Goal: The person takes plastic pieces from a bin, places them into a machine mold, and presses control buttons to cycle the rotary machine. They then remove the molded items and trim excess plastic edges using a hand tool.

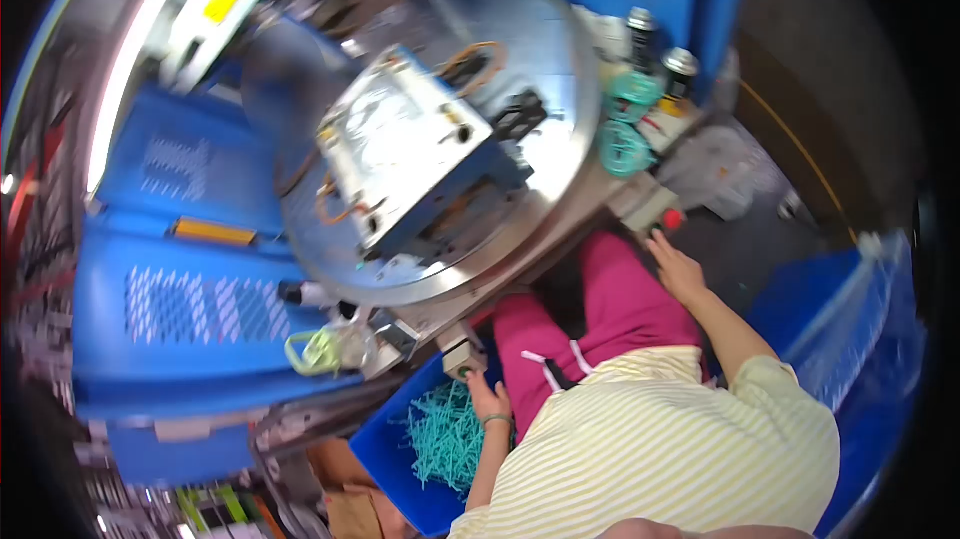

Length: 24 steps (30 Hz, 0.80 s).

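My left hand (488,401) reaches to a small beige button box (462,351) at the table's front edge, fingertips at its green button. My right hand (679,271) lies at a second beige box (645,207), fingers stretched out just below its red button (673,220). Neither hand appears to grasp anything. In front of me, a block-shaped metal mold (405,134) with a shiny top sits on a round metal turntable (420,284). Orange-brown hoses loop beside the mold. What lies under my fingertips is partly hidden.
A blue bin (385,449) beside my left leg holds teal plastic sprues (447,436). Teal coiled pieces (626,147) and spray cans (680,69) stand at the right. Blue perforated guard panels (190,314) flank the turntable. A clear plastic bag (715,174) lies at the right.
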Each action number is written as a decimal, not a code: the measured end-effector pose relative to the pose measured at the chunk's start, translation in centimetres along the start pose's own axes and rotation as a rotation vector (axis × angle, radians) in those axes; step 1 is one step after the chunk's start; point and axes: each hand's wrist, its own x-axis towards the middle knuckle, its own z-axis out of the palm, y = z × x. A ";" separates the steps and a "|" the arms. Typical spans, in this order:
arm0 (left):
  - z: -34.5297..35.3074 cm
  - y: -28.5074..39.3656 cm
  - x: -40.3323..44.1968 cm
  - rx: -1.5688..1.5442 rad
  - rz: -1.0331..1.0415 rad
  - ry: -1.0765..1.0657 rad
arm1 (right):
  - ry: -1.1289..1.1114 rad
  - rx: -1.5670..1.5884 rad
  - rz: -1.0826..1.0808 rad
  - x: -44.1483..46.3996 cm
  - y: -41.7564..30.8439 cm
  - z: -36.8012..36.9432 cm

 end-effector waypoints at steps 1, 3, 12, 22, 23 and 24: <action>0.2 -0.2 -0.3 0.002 0.039 0.016 | 0.009 -0.013 0.003 0.0 0.0 -0.2; 0.4 -0.7 0.0 -0.034 0.015 -0.004 | -0.041 -0.001 0.062 0.0 0.1 -0.3; -1.2 -0.6 2.1 -0.215 -0.196 0.028 | 0.046 0.207 0.108 2.7 2.0 -1.4; -2.4 20.0 11.3 -0.975 -0.090 -0.466 | 0.259 0.226 0.400 16.2 5.0 -4.5; -2.1 23.5 12.1 -0.988 -0.159 -0.592 | 0.232 0.195 0.386 16.7 5.2 -4.3; -0.9 26.2 13.2 -0.993 -0.149 -0.660 | 0.223 0.195 0.376 17.1 5.2 -4.4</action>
